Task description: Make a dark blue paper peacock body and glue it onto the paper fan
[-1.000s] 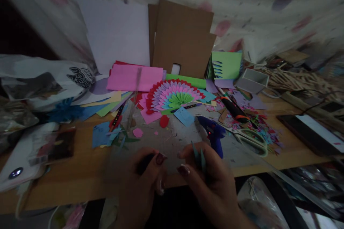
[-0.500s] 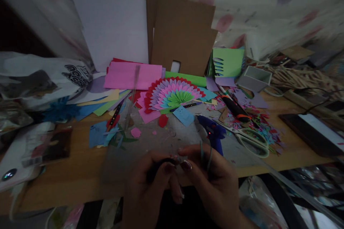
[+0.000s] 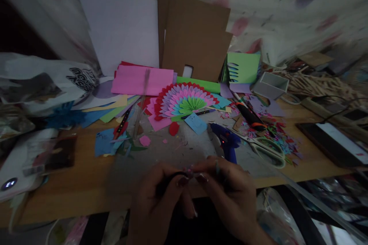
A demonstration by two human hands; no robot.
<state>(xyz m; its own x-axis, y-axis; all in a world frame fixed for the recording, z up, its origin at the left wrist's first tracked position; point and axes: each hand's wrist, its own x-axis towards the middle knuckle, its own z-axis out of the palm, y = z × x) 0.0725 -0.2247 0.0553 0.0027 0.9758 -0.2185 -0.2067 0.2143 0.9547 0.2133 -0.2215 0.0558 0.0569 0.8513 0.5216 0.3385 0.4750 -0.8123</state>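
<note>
My left hand (image 3: pixel 159 203) and my right hand (image 3: pixel 230 195) meet at the near edge of the wooden table (image 3: pixel 71 183). Between their fingertips is a small pink piece (image 3: pixel 189 169), pinched from both sides. The left hand also grips a dark object (image 3: pixel 166 183); what it is cannot be made out. Thin teal paper strips (image 3: pixel 217 168) stick up between the right hand's fingers. Just beyond the hands lies a blue glue gun (image 3: pixel 227 142) with a red light. A layered paper fan in red, purple, pink and green (image 3: pixel 184 101) lies further back.
Green-handled scissors (image 3: pixel 267 149) and paper scraps lie at the right, with a dark tablet (image 3: pixel 333 141) beyond. Pink sheets (image 3: pixel 140 80), brown cardboard (image 3: pixel 195 34) and white card (image 3: pixel 123 30) stand at the back. A plastic bag (image 3: pixel 43 84) and a white device (image 3: pixel 17 172) fill the left.
My two hands have come together: a second ago they were apart, now their fingertips touch over the small pink piece. The teal strips have sunk lower in the right hand.
</note>
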